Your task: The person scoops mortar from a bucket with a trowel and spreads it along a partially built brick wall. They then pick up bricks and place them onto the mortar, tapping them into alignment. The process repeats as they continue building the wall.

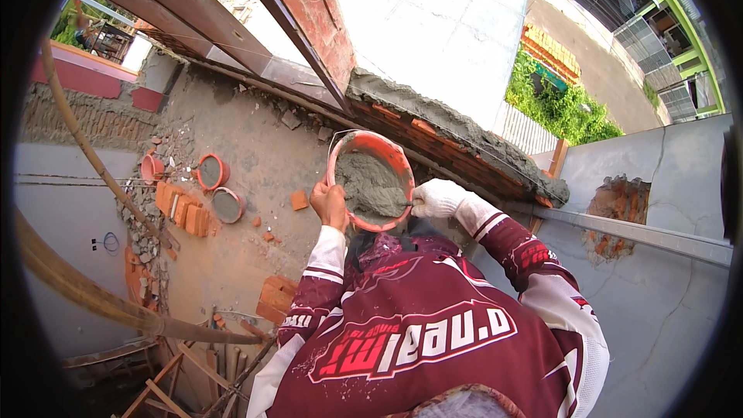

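Observation:
An orange-red bucket [398, 156] of wet grey mortar [364, 178] is in front of me, tilted so its open mouth faces me. My bare left hand [330, 204] is closed on the left side of its rim. At the right rim, my right hand [438, 199] in a white knitted glove is closed round what looks like a trowel [407, 203]. Only a short dark piece shows; mortar and the glove hide the remainder. Just beyond the bucket runs a low brick wall [422, 128] topped with rough mortar, with a string line along it.
Below on the left are two mortar-filled buckets [224, 173], another red bucket [152, 167], stacked orange bricks [182, 209] and rubble. Bamboo poles [85, 282] cross the left side. A cracked grey wall [658, 263] with a metal channel [642, 238] stands at right.

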The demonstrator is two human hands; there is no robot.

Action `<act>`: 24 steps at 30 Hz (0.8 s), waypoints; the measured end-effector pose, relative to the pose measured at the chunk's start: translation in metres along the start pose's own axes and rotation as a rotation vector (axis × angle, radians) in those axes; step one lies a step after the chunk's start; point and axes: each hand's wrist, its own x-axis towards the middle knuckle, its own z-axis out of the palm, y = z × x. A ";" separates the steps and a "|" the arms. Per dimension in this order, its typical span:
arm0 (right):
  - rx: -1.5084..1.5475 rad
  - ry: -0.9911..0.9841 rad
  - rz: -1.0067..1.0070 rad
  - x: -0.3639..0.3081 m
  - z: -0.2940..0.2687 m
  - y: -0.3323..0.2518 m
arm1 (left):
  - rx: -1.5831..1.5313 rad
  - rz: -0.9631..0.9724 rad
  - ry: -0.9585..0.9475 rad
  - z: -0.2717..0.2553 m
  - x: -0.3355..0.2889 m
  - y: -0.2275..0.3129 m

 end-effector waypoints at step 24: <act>-0.391 0.942 0.204 0.035 -0.095 0.069 | -0.096 -0.069 0.623 -0.172 -0.005 -0.057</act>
